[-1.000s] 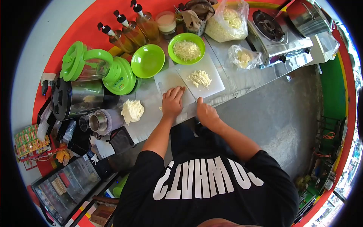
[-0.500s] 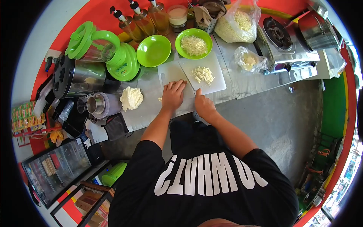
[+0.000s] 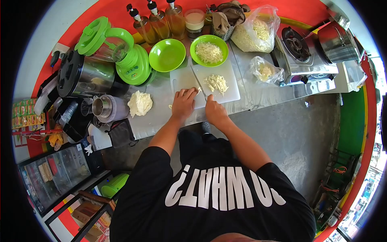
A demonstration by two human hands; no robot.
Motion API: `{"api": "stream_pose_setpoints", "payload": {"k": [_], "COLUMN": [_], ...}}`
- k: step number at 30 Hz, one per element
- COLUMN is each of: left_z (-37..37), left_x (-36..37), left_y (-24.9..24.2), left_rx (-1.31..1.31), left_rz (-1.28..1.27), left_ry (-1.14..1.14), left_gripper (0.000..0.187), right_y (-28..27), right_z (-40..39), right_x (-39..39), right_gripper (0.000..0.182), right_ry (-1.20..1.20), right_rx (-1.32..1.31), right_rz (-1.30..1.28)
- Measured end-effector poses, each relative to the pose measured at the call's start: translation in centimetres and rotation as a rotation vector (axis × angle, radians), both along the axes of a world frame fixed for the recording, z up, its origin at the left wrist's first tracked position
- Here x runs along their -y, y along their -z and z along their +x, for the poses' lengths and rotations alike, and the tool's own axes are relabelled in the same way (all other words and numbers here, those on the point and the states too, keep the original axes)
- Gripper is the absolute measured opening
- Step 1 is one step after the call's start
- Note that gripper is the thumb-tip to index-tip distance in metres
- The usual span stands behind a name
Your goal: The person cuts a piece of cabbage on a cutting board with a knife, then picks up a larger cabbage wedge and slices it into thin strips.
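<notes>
A white cutting board (image 3: 231, 92) lies at the counter's front edge. My right hand (image 3: 215, 111) is closed round the handle of a kitchen knife (image 3: 198, 79), whose blade points away from me across the board. Left of the blade, my left hand (image 3: 184, 101) rests on the board with fingers curled together. A small pale piece of food (image 3: 198, 90) shows at its fingertips; the rest is hidden under them. Right of the knife sits a heap of pale chopped strips (image 3: 216, 83), perhaps cabbage. Behind the board, a green bowl (image 3: 225, 47) holds more pale shreds (image 3: 208, 52).
Another green bowl (image 3: 167, 55) stands beside a green blender (image 3: 134, 68). A whitish crumpled lump (image 3: 140, 103) lies on the left of the counter. Pump bottles (image 3: 159, 23) line the back. Bagged shreds (image 3: 254, 35), a smaller bag (image 3: 265, 71) and a gas stove (image 3: 300, 66) are rightward.
The view has shifted slightly. The knife blade now leans further left and shows longer across the board, and my right hand has moved a little left. My left hand keeps its place.
</notes>
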State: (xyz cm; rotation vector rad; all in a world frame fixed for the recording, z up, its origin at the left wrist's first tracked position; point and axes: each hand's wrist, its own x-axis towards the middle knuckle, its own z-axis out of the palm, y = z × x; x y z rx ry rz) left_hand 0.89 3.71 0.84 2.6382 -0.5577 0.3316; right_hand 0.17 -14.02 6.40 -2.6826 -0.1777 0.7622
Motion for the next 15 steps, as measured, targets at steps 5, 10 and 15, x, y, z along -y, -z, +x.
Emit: {"api": "stream_pose_setpoints", "payload": {"k": [5, 10, 15], "left_z": [0.1, 0.0, -0.1], "left_x": [-0.2, -0.1, -0.2], "left_y": [0.8, 1.0, 0.8], "left_rx": [0.045, 0.081, 0.049], "left_rz": [0.007, 0.036, 0.004], "left_ry": [-0.009, -0.01, -0.014], "left_gripper": [0.042, 0.042, 0.044], "right_y": [0.8, 0.2, -0.3], "right_z": [-1.8, 0.5, -1.3], "right_x": [-0.5, -1.1, -1.7], "right_gripper": [0.033, 0.031, 0.03], "right_ry": [0.021, 0.088, 0.092], "right_rx": [-0.026, -0.034, -0.025], "right_rz": [-0.021, 0.055, 0.009]}}
